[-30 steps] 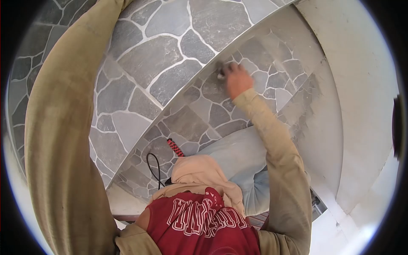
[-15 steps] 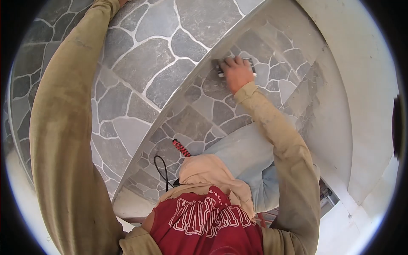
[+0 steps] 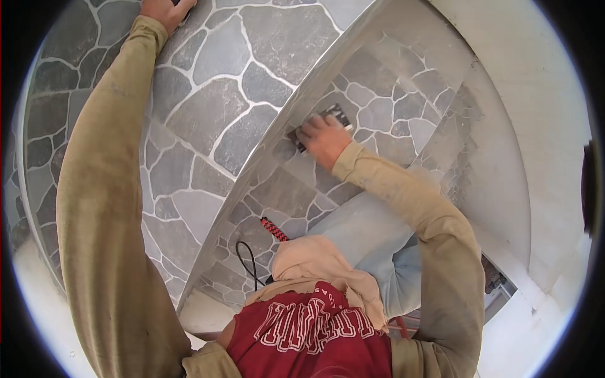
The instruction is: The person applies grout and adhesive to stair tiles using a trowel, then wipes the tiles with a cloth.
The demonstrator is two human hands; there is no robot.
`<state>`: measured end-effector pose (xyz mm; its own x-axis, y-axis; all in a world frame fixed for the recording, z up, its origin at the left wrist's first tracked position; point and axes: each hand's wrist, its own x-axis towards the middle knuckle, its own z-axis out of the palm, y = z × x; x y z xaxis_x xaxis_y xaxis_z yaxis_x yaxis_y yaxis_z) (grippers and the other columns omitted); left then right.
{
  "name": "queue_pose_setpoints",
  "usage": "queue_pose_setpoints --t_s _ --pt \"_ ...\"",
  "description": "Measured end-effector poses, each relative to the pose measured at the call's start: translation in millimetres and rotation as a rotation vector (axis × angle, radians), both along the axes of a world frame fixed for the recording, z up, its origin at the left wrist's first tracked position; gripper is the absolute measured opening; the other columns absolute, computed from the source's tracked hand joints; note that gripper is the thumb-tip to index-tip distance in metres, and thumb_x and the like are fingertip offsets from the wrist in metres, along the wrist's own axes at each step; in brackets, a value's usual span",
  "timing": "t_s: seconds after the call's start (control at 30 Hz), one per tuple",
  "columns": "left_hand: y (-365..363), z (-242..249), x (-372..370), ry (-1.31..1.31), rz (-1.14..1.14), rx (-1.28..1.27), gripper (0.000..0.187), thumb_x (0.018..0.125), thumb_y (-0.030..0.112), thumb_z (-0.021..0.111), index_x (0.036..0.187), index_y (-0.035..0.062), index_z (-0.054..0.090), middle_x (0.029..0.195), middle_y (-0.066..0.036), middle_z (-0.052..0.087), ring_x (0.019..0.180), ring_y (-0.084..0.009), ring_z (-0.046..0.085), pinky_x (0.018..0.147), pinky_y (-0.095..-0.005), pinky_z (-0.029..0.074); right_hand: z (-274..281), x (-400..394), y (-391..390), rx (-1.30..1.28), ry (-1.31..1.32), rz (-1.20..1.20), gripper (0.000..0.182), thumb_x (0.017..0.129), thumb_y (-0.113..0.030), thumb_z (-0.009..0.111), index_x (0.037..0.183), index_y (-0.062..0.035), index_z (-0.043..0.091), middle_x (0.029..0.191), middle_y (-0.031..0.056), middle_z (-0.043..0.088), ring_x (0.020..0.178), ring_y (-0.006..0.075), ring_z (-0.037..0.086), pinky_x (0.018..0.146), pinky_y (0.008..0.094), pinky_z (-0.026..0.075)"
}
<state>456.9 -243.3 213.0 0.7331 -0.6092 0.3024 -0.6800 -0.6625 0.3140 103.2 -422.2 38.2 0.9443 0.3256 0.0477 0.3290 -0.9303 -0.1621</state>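
Note:
My right hand (image 3: 324,140) is closed over a dark flat block (image 3: 339,115) with black-and-white markings, pressed to the lower stone-pattern surface (image 3: 287,189). Motion blurs the fingers, and the block's exact kind does not show. At the top left edge, my left hand (image 3: 165,12) rests at the upper stone-pattern surface (image 3: 211,116), its fingers curled round something dark that the frame cuts off. Pale lines run between the grey stone shapes. A whitish film dulls parts of the lower surface near my right hand.
A thin raised edge (image 3: 257,148) divides the two patterned surfaces diagonally. Curved pale walls (image 3: 504,126) rise on the right. By my lap lie a red-and-black braided cord (image 3: 274,229) and a black loop (image 3: 246,258). An opening with a metal frame (image 3: 501,293) is at lower right.
My right hand has slid the block down and left across the lower surface, towards the dividing edge. More of my left hand now shows at the top as the view shifted.

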Motion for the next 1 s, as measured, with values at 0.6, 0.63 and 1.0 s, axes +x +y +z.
queue_pose_setpoints --t_s 0.6,0.63,1.0 --pt "14 -29 47 -0.04 -0.152 -0.054 0.044 0.086 0.038 0.066 0.115 0.0059 0.067 0.102 -0.019 0.071 0.095 -0.0332 0.068 0.084 -0.0385 0.051 41 44 -139 -0.111 0.076 -0.641 0.021 0.083 -0.015 0.062 0.101 -0.0077 0.068 0.1 0.0172 0.068 0.098 0.0355 0.064 0.087 0.0464 0.05" --pt "15 -32 46 -0.065 -0.162 -0.071 0.044 0.086 0.038 0.066 0.115 0.0057 0.067 0.101 -0.019 0.071 0.095 -0.0331 0.068 0.084 -0.0384 0.051 52 36 -136 -0.027 0.17 -0.691 0.03 0.082 -0.015 0.063 0.109 -0.0051 0.067 0.103 0.0201 0.068 0.101 0.0376 0.063 0.091 0.0462 0.05" --pt "0 -4 3 0.024 -0.048 -0.057 0.042 0.076 0.031 0.063 0.106 0.0017 0.064 0.095 -0.022 0.068 0.086 -0.036 0.065 0.077 -0.0424 0.05 -23 13 -35 0.568 0.408 -0.835 0.042 0.076 -0.029 0.07 0.107 -0.0012 0.066 0.107 0.0304 0.065 0.104 0.0465 0.061 0.092 0.0488 0.049"
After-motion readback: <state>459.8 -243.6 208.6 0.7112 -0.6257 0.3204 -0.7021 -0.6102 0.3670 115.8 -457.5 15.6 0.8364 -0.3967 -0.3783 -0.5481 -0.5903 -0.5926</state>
